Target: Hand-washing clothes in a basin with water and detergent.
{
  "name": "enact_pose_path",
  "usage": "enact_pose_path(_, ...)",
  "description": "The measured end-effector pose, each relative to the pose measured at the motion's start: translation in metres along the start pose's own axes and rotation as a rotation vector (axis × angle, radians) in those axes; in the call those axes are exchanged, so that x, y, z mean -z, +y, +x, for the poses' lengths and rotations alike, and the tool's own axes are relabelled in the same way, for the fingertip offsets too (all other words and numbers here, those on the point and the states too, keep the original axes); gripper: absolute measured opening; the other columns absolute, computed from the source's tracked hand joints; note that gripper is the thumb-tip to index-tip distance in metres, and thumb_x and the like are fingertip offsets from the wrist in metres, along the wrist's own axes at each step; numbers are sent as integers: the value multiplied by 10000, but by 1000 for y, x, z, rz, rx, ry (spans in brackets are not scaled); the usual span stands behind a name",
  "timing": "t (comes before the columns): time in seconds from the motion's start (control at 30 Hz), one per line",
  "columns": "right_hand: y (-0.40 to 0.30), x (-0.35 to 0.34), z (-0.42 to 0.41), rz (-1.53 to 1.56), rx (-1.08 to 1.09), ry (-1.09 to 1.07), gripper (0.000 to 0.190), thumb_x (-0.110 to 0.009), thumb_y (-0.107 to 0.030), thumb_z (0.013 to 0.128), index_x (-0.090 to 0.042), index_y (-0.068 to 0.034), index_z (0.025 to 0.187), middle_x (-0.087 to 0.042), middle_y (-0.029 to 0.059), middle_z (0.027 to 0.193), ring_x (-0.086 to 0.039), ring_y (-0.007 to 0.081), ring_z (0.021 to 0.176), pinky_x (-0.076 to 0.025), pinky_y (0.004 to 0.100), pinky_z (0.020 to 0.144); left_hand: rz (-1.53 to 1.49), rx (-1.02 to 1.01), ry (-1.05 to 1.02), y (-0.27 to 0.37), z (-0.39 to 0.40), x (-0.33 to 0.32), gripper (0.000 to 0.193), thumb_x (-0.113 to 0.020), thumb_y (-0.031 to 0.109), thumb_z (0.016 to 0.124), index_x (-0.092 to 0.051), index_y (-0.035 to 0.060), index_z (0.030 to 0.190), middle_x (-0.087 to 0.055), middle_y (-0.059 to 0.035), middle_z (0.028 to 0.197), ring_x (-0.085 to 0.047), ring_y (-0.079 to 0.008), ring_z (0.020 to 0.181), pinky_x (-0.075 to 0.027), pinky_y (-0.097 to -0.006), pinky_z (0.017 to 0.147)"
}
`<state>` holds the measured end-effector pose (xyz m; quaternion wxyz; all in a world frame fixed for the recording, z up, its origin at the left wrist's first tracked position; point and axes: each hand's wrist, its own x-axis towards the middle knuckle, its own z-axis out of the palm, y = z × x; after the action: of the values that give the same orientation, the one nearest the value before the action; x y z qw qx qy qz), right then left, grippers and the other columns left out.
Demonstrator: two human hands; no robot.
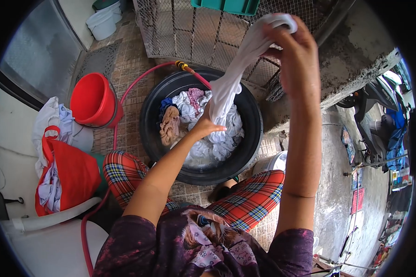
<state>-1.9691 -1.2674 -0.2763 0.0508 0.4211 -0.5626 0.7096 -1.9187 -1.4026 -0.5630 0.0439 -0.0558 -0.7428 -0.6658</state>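
Note:
A wet white cloth (pixel 244 55) stretches between my two hands above a round black tub (pixel 152 152). My right hand (pixel 294 52) grips its upper end, raised high at the upper right. Lower down, my left hand (pixel 206 123) is wrapped around the cloth over the tub, thumb to the right. Beneath, the tub holds water with white laundry (pixel 228 121), a beige cloth (pixel 170 126), a pink patterned cloth (pixel 195 95) and a dark blue cloth (pixel 166 104). The lower end of the held cloth hangs onto the pile, where its edge cannot be told apart.
A pink hose (pixel 145 72) with a yellow-black connector runs over the tub's far rim. To the left stand a red bucket (pixel 92 98) and a red bag (pixel 72 169) with clothes. A mesh gate (pixel 201 38) is behind; a concrete ledge (pixel 357 72) lies right.

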Motion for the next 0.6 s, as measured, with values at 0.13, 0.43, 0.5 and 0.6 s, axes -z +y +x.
enact_pose_path(0.13, -48, 52, 14, -116, 242, 509, 197, -564, -77, 758, -505, -11, 933, -562, 67, 805, -565, 131, 725, -473, 251, 638, -115, 22, -32, 23, 37, 16, 660, -682, 49, 617, -351, 58, 1189, -452, -91, 1123, -443, -171, 1044, -366, -271, 865)
enact_pose_path(0.43, 143, 143, -207, -555, -723, 633, 384, -578, -109, 719, -442, -61, 1075, -486, 55, 845, -467, 128, 742, -398, 247, 675, -687, 14, 168, 76, 66, 62, 584, -495, -97, 554, -455, 91, 1105, -454, -55, 890, -471, -139, 804, -416, -222, 659)
enact_pose_path(0.5, 197, 99, -234, -470, -890, 316, 585, -698, -154, 644, -412, -38, 1141, -513, 102, 911, -497, 160, 811, -411, 273, 730, -751, 12, 161, 83, 63, 53, 572, -451, -105, 564, -480, 100, 1097, -461, -40, 861, -471, -118, 790, -412, -203, 618)
enact_pose_path(0.6, 249, 20, -239, -630, -569, 20, 809, -771, -237, 530, -364, 6, 1185, -479, 203, 1124, -458, 288, 1058, -362, 341, 893, -901, 38, 131, 87, 50, 40, 581, -416, -92, 568, -471, 102, 1113, -492, -53, 899, -495, -153, 850, -417, -250, 740)
